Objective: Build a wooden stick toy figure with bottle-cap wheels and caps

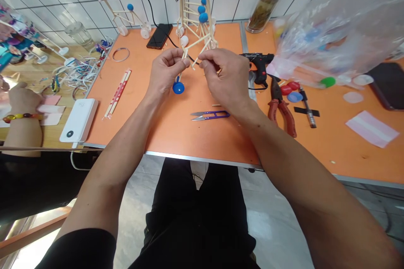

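Note:
My left hand (pixel 166 71) pinches a thin wooden stick with a blue cap (pixel 178 88) at its lower end, held just above the orange table (pixel 176 134). My right hand (pixel 225 75) is closed in a pinch on the other end of the small stick piece, fingertips almost meeting the left ones. Right behind both hands stands a tall stick frame (pixel 197 21) with blue and white caps. Purple thread snips (pixel 210 114) lie on the table just below my right wrist.
A black glue gun (pixel 260 65), red-handled pliers (pixel 282 109), loose caps (pixel 292 91) and a clear plastic bag (pixel 341 29) are at the right. Wrapped chopsticks (pixel 118 92), a white power bank (pixel 78 119) and a phone (pixel 159 35) lie left. Another person's hand (pixel 22 103) rests at the far left.

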`<state>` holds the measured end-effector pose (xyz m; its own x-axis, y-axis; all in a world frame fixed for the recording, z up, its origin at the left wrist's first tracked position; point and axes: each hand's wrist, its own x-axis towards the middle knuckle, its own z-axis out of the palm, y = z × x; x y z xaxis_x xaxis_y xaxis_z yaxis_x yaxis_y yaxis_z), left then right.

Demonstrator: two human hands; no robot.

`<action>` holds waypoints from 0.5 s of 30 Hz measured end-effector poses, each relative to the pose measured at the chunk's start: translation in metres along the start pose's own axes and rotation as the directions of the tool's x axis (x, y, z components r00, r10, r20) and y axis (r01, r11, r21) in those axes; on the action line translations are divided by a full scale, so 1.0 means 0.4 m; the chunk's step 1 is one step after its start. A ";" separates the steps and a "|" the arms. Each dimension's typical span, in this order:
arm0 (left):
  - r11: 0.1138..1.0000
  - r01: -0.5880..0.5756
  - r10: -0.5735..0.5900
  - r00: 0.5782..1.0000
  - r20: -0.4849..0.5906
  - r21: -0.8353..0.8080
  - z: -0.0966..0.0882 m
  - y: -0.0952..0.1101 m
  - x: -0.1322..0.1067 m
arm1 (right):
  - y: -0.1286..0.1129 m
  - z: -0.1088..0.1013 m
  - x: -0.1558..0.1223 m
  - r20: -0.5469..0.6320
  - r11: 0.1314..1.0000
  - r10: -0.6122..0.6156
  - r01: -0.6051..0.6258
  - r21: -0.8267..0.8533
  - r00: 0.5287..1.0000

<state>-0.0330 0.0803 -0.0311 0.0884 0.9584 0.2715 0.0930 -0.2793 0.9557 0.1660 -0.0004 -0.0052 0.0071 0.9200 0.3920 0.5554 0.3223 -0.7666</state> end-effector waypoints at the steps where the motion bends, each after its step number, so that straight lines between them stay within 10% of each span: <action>1: 1.000 0.000 0.000 1.000 -0.006 -0.004 -0.005 -0.002 0.005 | 0.002 0.015 -0.001 -0.002 0.996 0.046 -0.046 0.072 0.999; 9: 0.993 -0.003 0.018 0.992 0.126 -0.119 -0.042 -0.029 0.034 | 0.011 0.075 0.001 0.130 0.834 0.319 -0.343 0.433 0.939; 15: 0.936 0.036 -0.040 0.999 -0.004 -0.350 -0.009 -0.004 -0.005 | 0.055 0.106 0.001 0.279 0.552 0.277 -0.390 0.737 0.920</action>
<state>-0.0367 0.0788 -0.0326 0.0810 0.9689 0.2338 -0.2572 -0.2063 0.9441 0.1429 0.0167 -0.0436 -0.0717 0.9974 0.0066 -0.3092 -0.0160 -0.9509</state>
